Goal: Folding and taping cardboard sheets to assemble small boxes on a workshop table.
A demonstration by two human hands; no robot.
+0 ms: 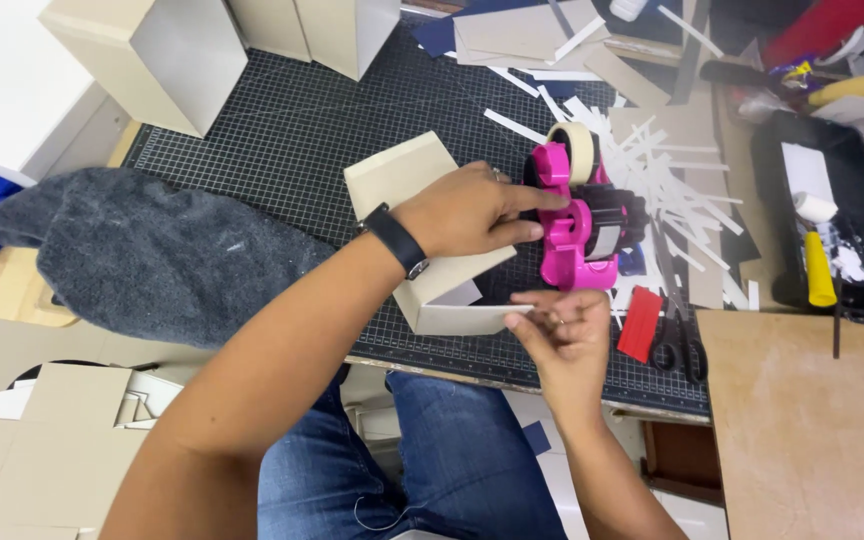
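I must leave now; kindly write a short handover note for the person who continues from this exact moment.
Left hand: grips the pink plastic tape dispenser, which carries a cream tape roll.
Right hand: fingers pinch a short strip of tape at the beige cardboard box.
The box lies on the black gridded cutting mat, under the left hand.
Done: strip pulled out.
Left: strip not yet pressed flat on the box.

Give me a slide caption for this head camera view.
Left hand steadies pink tape dispenser; right hand pulls tape beside beige box.
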